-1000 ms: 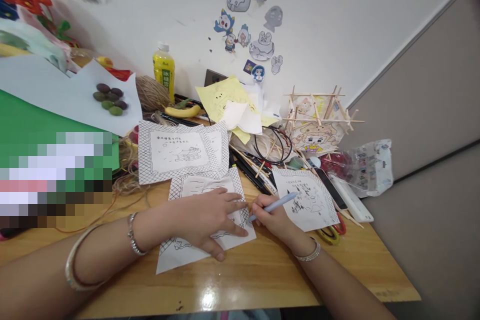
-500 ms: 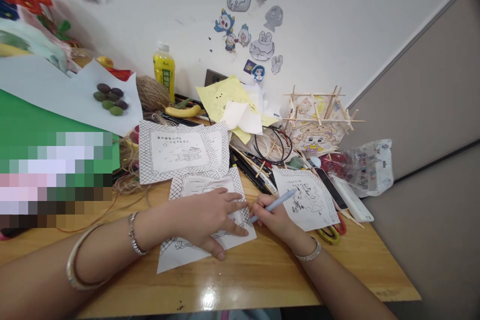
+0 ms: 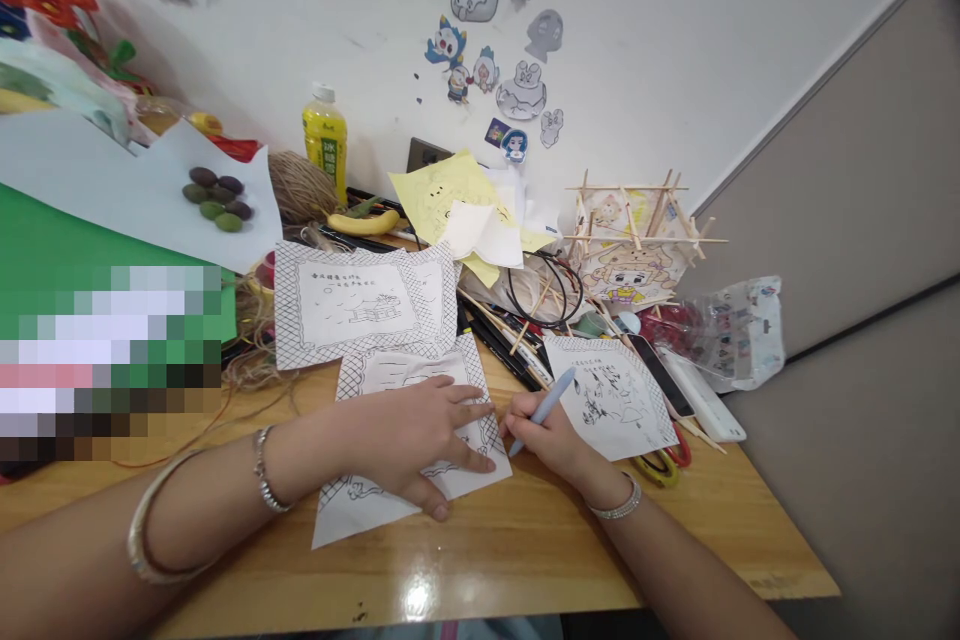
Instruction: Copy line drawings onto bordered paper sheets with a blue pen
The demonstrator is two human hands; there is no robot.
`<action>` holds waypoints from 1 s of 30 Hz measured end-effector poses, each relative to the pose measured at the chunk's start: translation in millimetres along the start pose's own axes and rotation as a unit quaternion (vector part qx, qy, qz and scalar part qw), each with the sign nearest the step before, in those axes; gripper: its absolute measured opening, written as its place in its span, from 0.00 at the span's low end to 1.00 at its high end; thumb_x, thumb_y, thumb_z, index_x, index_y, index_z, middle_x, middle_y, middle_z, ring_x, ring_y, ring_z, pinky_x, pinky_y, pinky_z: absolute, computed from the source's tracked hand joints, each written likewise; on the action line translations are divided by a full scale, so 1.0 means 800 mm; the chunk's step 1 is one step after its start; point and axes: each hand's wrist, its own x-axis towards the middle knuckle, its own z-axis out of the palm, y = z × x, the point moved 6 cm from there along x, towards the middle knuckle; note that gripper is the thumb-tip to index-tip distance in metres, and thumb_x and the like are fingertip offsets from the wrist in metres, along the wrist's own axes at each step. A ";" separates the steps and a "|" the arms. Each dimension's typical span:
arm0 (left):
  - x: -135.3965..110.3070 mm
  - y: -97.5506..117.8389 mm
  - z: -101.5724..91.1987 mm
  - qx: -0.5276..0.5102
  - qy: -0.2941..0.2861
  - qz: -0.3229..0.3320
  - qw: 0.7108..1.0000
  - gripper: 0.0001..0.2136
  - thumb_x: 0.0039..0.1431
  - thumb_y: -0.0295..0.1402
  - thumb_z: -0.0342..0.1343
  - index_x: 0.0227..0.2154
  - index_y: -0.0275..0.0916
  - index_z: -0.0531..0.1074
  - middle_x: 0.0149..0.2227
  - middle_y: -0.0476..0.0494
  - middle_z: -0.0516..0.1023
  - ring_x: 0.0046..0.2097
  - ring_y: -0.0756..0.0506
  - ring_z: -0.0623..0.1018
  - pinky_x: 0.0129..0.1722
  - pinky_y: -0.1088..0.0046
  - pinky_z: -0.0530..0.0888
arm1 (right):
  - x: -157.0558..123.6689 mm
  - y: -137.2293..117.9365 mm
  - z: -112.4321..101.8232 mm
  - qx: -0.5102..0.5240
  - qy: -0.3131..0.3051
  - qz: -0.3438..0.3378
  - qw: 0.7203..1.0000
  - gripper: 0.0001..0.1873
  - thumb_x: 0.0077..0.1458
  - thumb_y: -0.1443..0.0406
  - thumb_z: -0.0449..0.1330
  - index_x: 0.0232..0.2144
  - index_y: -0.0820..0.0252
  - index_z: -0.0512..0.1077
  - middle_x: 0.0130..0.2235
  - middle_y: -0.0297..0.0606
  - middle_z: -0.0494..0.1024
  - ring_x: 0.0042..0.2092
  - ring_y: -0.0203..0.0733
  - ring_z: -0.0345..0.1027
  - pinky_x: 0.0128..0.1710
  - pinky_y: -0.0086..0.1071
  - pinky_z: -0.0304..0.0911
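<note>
My left hand (image 3: 420,432) lies flat, fingers spread, on a white sheet with a line drawing and a cross-hatched border (image 3: 390,500), pressing it to the wooden table (image 3: 525,560). My right hand (image 3: 546,440) is closed round a light blue pen (image 3: 544,408), its tip at the sheet's right edge. A second drawn sheet (image 3: 615,395) lies just right of that hand, and a third (image 3: 360,300) lies behind the left hand.
Behind lie yellow paper (image 3: 442,195), a stick lantern frame with a cartoon picture (image 3: 637,235), black cable loops (image 3: 544,285), a yellow bottle (image 3: 325,135), twine (image 3: 300,185), a phone (image 3: 660,375), a plastic bag (image 3: 735,330) and green card (image 3: 67,260). The table's right edge drops off near the bag.
The pen has tilted more upright in my right hand, with its tip still at the sheet's edge. My left hand has stayed put on the paper.
</note>
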 end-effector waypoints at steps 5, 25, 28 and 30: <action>-0.003 -0.003 0.003 -0.046 -0.020 -0.018 0.999 0.25 0.53 0.52 0.58 0.54 0.55 0.69 0.62 0.32 0.60 0.62 0.26 0.60 0.57 0.41 0.55 | -0.002 0.012 -0.004 0.074 0.029 0.036 0.996 0.15 0.51 0.63 0.56 0.15 0.58 0.63 0.18 0.31 0.68 0.20 0.33 0.60 0.18 0.25 0.54; -0.005 -0.009 0.005 -0.046 -0.010 -0.019 0.999 0.25 0.54 0.50 0.59 0.55 0.55 0.68 0.61 0.33 0.62 0.63 0.27 0.59 0.58 0.38 0.52 | 0.001 -0.006 0.000 -0.065 0.004 -0.029 0.997 0.20 0.54 0.60 0.55 0.13 0.57 0.58 0.15 0.29 0.62 0.20 0.32 0.55 0.20 0.27 0.53; -0.004 -0.009 0.004 -0.049 -0.006 -0.018 0.999 0.25 0.54 0.50 0.59 0.55 0.55 0.68 0.62 0.34 0.62 0.63 0.27 0.60 0.58 0.39 0.52 | 0.002 -0.007 0.001 -0.062 -0.001 -0.027 0.998 0.20 0.53 0.60 0.56 0.13 0.57 0.59 0.15 0.30 0.63 0.20 0.33 0.56 0.20 0.27 0.53; -0.004 -0.009 0.004 -0.053 -0.009 -0.019 0.998 0.25 0.54 0.50 0.58 0.55 0.54 0.68 0.61 0.33 0.62 0.63 0.27 0.59 0.57 0.38 0.52 | 0.002 -0.005 0.001 -0.044 0.000 -0.016 0.999 0.19 0.52 0.60 0.56 0.13 0.58 0.59 0.16 0.30 0.64 0.20 0.33 0.57 0.20 0.27 0.54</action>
